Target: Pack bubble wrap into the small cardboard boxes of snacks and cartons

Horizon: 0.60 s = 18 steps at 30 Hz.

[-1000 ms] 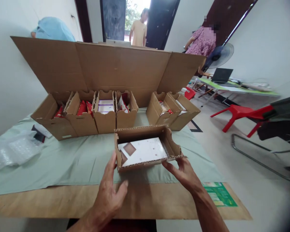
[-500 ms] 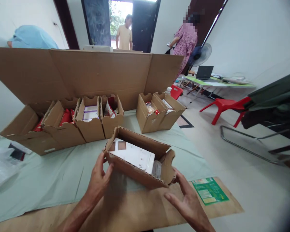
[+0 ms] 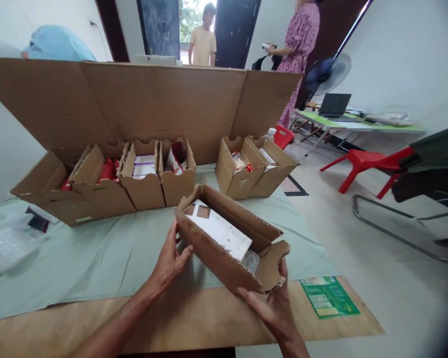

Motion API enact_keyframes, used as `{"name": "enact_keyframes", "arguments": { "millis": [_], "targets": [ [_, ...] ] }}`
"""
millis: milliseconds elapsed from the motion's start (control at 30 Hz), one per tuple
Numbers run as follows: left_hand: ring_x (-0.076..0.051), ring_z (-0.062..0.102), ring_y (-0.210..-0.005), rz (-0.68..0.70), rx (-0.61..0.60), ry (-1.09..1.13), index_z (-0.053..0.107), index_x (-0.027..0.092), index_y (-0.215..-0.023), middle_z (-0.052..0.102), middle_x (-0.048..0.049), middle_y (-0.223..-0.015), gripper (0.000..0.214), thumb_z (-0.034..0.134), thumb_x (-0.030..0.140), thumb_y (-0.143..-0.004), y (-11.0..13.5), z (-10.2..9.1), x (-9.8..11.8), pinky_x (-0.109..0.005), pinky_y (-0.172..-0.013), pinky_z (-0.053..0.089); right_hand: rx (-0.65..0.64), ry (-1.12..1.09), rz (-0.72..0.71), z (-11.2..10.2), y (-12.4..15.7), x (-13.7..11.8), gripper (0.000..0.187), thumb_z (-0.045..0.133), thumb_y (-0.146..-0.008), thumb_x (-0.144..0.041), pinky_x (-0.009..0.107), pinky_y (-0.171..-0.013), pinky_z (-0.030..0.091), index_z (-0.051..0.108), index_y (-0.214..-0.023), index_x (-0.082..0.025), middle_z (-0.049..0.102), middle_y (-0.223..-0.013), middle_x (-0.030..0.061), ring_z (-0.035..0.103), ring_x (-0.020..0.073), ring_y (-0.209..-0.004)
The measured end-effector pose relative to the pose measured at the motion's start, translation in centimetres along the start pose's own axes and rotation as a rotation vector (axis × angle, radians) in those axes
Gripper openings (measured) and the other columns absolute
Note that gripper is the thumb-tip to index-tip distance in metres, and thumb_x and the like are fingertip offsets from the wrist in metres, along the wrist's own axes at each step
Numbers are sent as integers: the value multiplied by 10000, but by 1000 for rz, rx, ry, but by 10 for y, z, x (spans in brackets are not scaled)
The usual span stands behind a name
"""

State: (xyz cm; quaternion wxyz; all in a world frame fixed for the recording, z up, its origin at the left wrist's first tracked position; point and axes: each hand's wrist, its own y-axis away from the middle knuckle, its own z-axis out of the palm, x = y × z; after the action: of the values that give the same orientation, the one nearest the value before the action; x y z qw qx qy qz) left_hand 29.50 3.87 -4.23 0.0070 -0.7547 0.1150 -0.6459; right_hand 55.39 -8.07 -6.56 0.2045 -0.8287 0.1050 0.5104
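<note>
An open-topped cardboard box (image 3: 216,258) is held between my two hands at the near side of the table. Inside it lie a white carton (image 3: 222,228) and a clear plastic item (image 3: 251,259) that I cannot make out fully. My left hand (image 3: 169,258) grips the box's left end, thumb on the near side. My right hand (image 3: 271,301) is wrapped round the right end, thumb along the lower near edge, other fingers partly hidden behind the cardboard. Beyond it, two similar cardboard boxes (image 3: 229,171) stand side by side with goods in them.
Several more filled cardboard boxes (image 3: 145,196) stand in a row at the left, before a tall cardboard panel (image 3: 164,99). Plastic wrap (image 3: 9,246) lies at the left edge, a green printed sheet (image 3: 329,297) at the right front. Other people stand beyond the panel.
The box has turned, its right end swinging nearer to me. My right hand has closed round that end, where it was spread before. The view has shifted slightly.
</note>
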Motion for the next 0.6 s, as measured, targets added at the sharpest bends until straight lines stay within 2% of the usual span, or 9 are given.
{"name": "enact_keyframes", "arguments": {
  "millis": [100, 267, 367, 467, 533, 600],
  "targets": [
    [-358, 305, -1544, 18, 23, -102, 222, 194, -1611, 291, -215, -1667, 850, 640, 373, -894, -2, 8, -21, -589, -1218, 321, 139, 24, -4, 12, -8, -13, 1221, 841, -720, -531, 592, -1060, 504, 82, -1638, -265, 417, -1574, 209, 509, 386, -1390],
    [-335, 331, -1538, 48, 58, -213, 336, 219, -1573, 359, -179, -1637, 756, 611, 231, -868, 9, 14, -51, -595, -1256, 250, 310, 74, -114, 44, -44, -42, 1184, 839, -732, -532, 544, -992, 551, 131, -1636, -246, 400, -1560, 213, 477, 381, -1398],
    [-319, 356, -1528, 75, 85, -201, 389, 248, -1551, 407, -154, -1614, 729, 595, 184, -854, 12, 16, -56, -588, -1262, 250, 363, 114, -184, 65, -60, -48, 1163, 829, -752, -534, 519, -964, 566, 143, -1635, -214, 424, -1516, 227, 485, 375, -1379],
    [-325, 380, -1513, 81, 84, -199, 420, 211, -1533, 428, -164, -1596, 704, 584, 177, -850, 11, 16, -55, -587, -1261, 266, 400, 134, -211, 88, -79, -50, 1163, 826, -754, -546, 514, -971, 562, 141, -1629, -206, 392, -1529, 236, 463, 377, -1390],
    [-337, 378, -1512, 83, 59, -222, 426, 169, -1527, 420, -185, -1597, 698, 573, 172, -845, 10, 15, -54, -588, -1261, 273, 418, 157, -210, 105, -96, -52, 1168, 805, -772, -562, 554, -1016, 529, 102, -1630, -194, 342, -1555, 253, 410, 395, -1428],
    [-347, 375, -1511, 80, 41, -250, 419, 142, -1528, 411, -203, -1599, 704, 562, 162, -839, 10, 15, -53, -593, -1257, 282, 343, 201, -239, 118, -115, -55, 1142, 729, -843, -565, 625, -1084, 448, 4, -1631, -170, 252, -1595, 285, 310, 415, -1487]
  ]
}}
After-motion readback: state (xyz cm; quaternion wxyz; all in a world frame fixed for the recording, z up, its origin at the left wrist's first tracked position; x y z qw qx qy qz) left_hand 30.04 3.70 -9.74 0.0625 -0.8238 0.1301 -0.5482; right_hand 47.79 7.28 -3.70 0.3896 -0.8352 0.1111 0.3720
